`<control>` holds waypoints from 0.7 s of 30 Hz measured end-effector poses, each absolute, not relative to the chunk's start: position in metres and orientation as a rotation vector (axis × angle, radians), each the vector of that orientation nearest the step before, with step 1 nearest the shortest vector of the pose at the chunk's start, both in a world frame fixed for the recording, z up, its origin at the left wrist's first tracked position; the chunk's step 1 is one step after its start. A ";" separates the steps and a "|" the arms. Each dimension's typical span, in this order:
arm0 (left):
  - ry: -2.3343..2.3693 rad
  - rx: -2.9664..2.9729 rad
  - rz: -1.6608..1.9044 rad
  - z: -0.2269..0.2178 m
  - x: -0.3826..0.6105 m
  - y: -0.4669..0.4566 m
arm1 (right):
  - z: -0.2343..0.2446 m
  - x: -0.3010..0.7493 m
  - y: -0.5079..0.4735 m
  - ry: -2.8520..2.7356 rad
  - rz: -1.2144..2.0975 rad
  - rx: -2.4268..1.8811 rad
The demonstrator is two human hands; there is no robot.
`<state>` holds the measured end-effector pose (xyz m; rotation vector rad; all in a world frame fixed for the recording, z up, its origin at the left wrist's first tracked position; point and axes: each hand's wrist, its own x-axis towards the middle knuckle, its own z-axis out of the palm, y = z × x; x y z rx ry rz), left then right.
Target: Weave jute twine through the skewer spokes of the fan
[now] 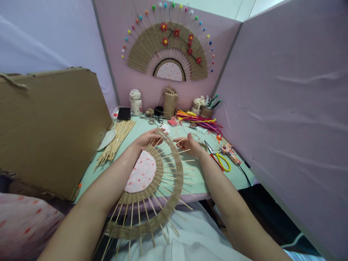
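Note:
A half-round fan frame (178,174) of thin wooden sticks, woven with brown twine in an inner and an outer band, leans over the table edge and my lap. At its inner side sits a pink spotted cloth half-circle (141,172). My left hand (149,139) is closed on the upper end of the fan, fingers at the end of the outer twine band. Beside the upper stick tips is my right hand (192,145), its thumb raised apart and its fingers stretched toward the sticks. Whether it touches a twine strand is too fine to make out.
A finished fan (168,32) hangs on the back panel. On the table are a bundle of sticks (116,139), twine roll (170,103), white bottle (135,103), pipe cleaners (201,121), scissors (223,162) and a glue gun (230,153). Cardboard (51,130) stands left.

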<state>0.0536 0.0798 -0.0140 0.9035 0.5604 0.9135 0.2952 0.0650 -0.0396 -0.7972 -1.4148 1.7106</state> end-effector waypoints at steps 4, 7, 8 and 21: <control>0.527 0.888 0.928 -0.013 0.051 0.079 | -0.038 0.295 0.066 -1.424 1.650 -0.808; 0.498 0.889 0.921 -0.012 0.052 0.078 | -0.039 0.295 0.067 -1.439 1.640 -0.818; 0.494 0.885 0.919 -0.012 0.052 0.077 | -0.040 0.295 0.068 -1.445 1.641 -0.814; 0.499 0.871 0.908 -0.013 0.051 0.078 | -0.043 0.296 0.070 -1.491 1.573 -0.854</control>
